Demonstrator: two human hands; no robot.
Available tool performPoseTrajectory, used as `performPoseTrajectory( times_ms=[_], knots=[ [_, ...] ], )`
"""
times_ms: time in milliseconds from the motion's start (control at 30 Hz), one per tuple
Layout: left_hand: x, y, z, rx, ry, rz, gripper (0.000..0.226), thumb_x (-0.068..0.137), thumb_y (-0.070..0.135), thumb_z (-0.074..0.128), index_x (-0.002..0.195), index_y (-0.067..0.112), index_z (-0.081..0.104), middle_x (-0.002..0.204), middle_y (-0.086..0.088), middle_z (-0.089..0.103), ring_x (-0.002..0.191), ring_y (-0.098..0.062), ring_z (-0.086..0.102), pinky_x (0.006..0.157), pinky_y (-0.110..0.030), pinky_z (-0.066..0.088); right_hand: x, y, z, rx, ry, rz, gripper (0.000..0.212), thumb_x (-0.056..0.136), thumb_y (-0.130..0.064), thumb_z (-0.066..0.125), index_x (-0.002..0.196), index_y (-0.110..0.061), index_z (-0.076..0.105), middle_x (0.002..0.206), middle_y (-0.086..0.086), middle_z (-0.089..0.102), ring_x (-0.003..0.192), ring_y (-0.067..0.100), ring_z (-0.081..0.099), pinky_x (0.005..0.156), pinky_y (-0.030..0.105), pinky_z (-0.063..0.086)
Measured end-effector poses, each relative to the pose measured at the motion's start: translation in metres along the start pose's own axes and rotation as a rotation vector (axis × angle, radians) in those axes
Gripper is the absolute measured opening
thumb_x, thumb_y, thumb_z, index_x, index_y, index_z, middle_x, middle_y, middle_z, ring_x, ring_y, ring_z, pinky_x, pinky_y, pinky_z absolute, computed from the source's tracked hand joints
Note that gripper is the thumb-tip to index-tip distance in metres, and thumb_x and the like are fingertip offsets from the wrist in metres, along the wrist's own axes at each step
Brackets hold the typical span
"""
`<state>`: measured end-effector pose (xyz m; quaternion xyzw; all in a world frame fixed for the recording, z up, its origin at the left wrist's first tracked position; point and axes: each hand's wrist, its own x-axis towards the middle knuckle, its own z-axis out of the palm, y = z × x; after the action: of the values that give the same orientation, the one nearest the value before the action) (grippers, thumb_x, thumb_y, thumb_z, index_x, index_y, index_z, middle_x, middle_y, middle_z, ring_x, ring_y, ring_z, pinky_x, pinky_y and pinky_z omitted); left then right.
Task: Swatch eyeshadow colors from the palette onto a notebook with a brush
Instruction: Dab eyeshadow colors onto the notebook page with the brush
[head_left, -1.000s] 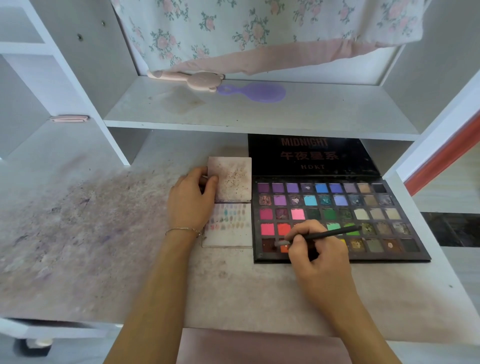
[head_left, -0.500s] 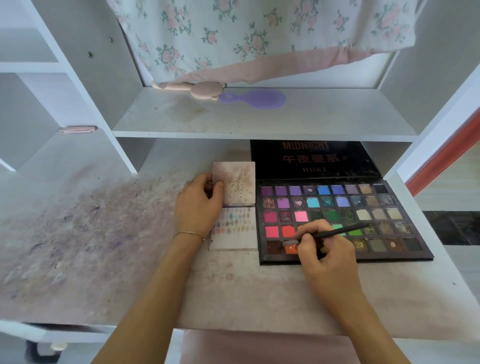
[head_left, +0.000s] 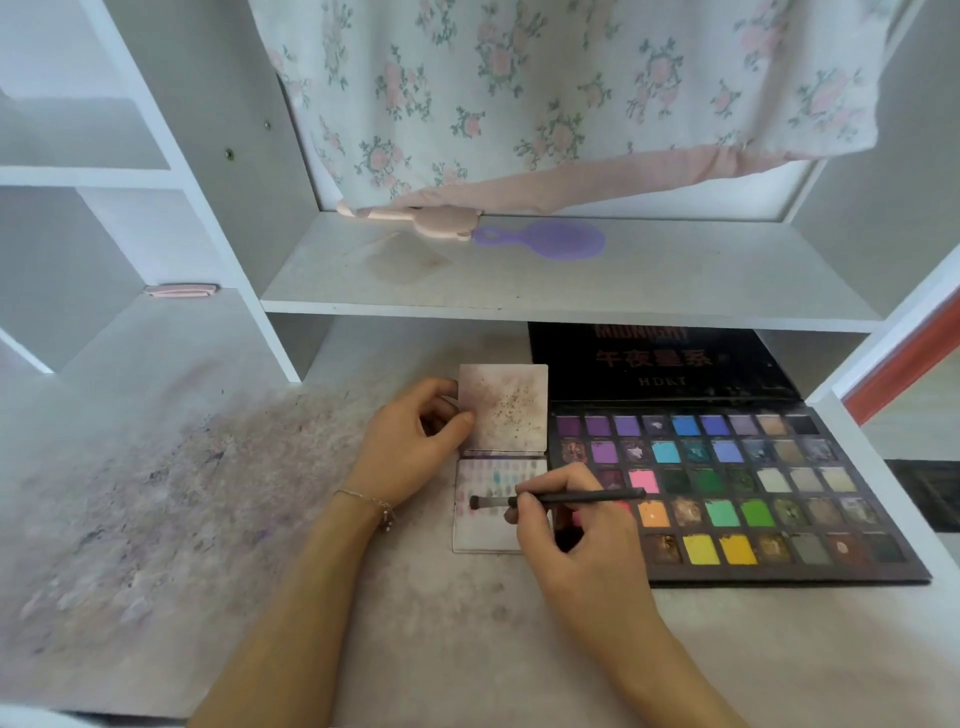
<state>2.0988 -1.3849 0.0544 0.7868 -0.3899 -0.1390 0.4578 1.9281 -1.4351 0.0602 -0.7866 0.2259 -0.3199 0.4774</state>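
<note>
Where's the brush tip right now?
In the head view, the brush, held in the right hand, has its tip over the notebook's lower page, left of the palette.

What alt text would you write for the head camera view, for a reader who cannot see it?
A person's right hand holds a brush with its tip on the lower page of a small open notebook, while the left hand holds the upper page. An open eyeshadow palette lies beside the notebook on a stained desk.

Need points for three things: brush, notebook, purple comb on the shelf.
brush (head_left: 576, 499), head view, on the dark handle beside the right hand's fingertips.
notebook (head_left: 506, 410), head view, on the stained upper page.
purple comb (head_left: 556, 244), head view, on its oval head.
</note>
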Motion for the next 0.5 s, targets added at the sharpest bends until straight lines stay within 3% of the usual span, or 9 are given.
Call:
performPoseTrajectory(
  times_ms=[67,133,267,500],
  knots=[
    [0.0002,-0.0016,-0.0022,0.046,-0.033,0.032,0.019,0.081,0.018,0.065,0.090,0.033,0.056,0.081,0.004,0.066,0.078,-0.014,0.061,0.073,-0.029,0.050,0.0000,0.0019,0.0050,-0.034,0.001,-0.006,0.011,0.077,-0.023,0.053,0.071,-0.031,0.051,0.067,-0.005,0.063,0.060,0.004,0.054,0.053,0.011,0.038],
    [0.0007,-0.0023,-0.0025,0.065,-0.041,0.047,0.022,0.080,0.018,0.066,0.086,0.036,0.055,0.080,0.007,0.065,0.076,-0.012,0.060,0.071,-0.027,0.049,-0.0008,0.0034,0.0069,-0.048,-0.011,-0.001,0.010,0.077,-0.023,0.053,0.070,-0.030,0.050,0.063,-0.002,0.062,0.057,0.002,0.051,0.051,0.008,0.034],
    [-0.0001,-0.0032,-0.0018,0.100,-0.025,0.066,0.030,0.078,0.018,0.067,0.079,0.042,0.049,0.072,0.016,0.059,0.069,-0.004,0.056,0.067,-0.019,0.045,-0.0014,0.0045,0.0079,-0.067,-0.052,-0.014,0.010,0.078,-0.022,0.053,0.070,-0.028,0.050,0.063,-0.001,0.062,0.057,0.002,0.051,0.051,0.008,0.033],
    [0.0003,-0.0059,0.0000,0.117,-0.018,0.044,0.019,0.079,0.020,0.068,0.086,0.028,0.053,0.073,0.017,0.056,0.068,-0.002,0.053,0.065,-0.015,0.042,-0.0019,0.0046,0.0083,-0.143,-0.118,-0.004,0.012,0.077,-0.028,0.051,0.069,-0.036,0.047,0.067,-0.007,0.062,0.060,0.005,0.049,0.056,0.012,0.031]
  ],
)
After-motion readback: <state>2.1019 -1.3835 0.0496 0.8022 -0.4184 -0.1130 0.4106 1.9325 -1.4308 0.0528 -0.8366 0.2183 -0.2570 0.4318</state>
